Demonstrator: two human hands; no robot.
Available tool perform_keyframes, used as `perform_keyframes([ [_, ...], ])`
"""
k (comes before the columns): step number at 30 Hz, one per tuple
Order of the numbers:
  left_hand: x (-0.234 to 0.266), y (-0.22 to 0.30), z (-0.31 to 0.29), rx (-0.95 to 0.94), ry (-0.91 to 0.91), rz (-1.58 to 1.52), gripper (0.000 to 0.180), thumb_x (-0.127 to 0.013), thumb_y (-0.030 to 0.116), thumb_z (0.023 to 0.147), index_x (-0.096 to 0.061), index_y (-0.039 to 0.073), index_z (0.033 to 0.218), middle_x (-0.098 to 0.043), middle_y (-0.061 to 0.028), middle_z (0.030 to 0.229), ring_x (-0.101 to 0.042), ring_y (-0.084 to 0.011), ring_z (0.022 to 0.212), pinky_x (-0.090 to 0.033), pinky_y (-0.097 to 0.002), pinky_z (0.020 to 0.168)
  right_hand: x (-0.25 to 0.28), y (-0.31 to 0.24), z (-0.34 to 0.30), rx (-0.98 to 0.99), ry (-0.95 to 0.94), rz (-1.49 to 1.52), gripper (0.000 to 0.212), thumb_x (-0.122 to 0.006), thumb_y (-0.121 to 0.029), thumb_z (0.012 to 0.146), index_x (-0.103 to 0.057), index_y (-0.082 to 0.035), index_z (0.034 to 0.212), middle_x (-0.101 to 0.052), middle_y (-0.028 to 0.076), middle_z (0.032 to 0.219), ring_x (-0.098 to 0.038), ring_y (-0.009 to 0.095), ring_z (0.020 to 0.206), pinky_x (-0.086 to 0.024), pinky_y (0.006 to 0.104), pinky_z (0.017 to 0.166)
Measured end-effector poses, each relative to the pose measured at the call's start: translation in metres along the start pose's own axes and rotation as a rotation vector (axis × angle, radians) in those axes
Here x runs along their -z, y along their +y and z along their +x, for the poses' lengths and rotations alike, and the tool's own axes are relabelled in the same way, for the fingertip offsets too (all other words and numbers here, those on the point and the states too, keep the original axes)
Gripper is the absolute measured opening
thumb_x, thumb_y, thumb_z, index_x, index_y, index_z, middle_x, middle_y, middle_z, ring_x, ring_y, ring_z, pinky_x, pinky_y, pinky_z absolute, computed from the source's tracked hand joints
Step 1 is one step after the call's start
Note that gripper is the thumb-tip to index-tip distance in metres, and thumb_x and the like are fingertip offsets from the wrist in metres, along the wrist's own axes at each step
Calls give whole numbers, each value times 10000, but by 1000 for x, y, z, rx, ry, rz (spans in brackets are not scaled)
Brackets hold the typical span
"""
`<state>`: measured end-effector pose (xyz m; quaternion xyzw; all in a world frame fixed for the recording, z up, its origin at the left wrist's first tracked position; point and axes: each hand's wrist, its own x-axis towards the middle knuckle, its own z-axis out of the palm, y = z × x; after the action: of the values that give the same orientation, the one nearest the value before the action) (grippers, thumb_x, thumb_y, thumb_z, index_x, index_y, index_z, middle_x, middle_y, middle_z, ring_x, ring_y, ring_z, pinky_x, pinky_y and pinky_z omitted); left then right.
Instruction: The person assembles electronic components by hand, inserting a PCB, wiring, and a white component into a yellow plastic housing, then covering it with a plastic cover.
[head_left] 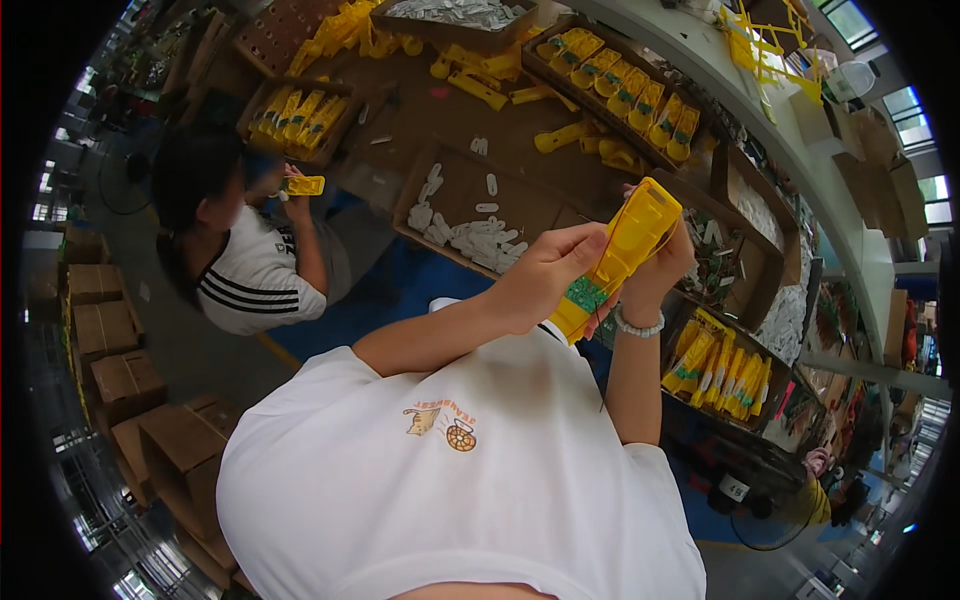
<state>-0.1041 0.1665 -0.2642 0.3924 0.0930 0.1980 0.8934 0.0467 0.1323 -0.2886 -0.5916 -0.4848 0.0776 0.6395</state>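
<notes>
A long yellow plastic housing (642,228) is held tilted in front of my chest, its hollow side facing up. A small green circuit board (584,293) sits in its lower part, and thin dark wires run along it. My left hand (556,268) is closed at the housing's left edge, thumb pressed against a finger there; whether it pinches a wire I cannot make out. Wrapped round the housing from the right, my right hand (660,270) grips it, with some fingers hidden behind. A beaded bracelet circles my right wrist.
A tray of white plastic pieces (470,240) lies beyond my left forearm. Boxes of yellow housings stand at the back (625,90), at the right (715,370) and at the far left (300,118). Circuit boards (715,258) lie to the right. A co-worker (255,250) sits at left.
</notes>
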Motion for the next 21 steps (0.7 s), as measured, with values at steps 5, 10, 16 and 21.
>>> perform_keyframes([
  [5,27,-9,4,-47,48,128,373,-363,389,1002,-493,44,1061,-596,-99,785,-610,-149,613,-520,-277,502,-6,0,-14,-426,-163,531,218,-541,-18,893,-603,58,1087,-650,88,1016,-612,142,924,-482,266,826],
  [10,32,-10,9,-83,133,103,311,-381,346,1009,-440,43,1047,-576,-71,770,-585,-122,570,-500,-256,499,18,5,-20,-585,-316,824,313,-509,1,874,-565,74,1173,-609,111,1131,-572,181,1045,-425,298,935],
  [16,57,-27,18,-117,173,185,248,-387,284,1014,-323,83,1144,-581,-82,769,-585,-133,574,-482,-255,498,3,13,-32,-573,-190,848,435,-547,-57,828,-520,69,1244,-600,125,1161,-559,207,1077,-421,333,940],
  [21,89,-52,13,-179,342,297,237,-378,279,1014,-412,76,1131,-592,-103,773,-592,-154,580,-486,-289,500,-15,41,-40,-738,-181,986,415,-558,-59,830,-539,68,1224,-599,138,1180,-574,213,1067,-441,347,922],
])
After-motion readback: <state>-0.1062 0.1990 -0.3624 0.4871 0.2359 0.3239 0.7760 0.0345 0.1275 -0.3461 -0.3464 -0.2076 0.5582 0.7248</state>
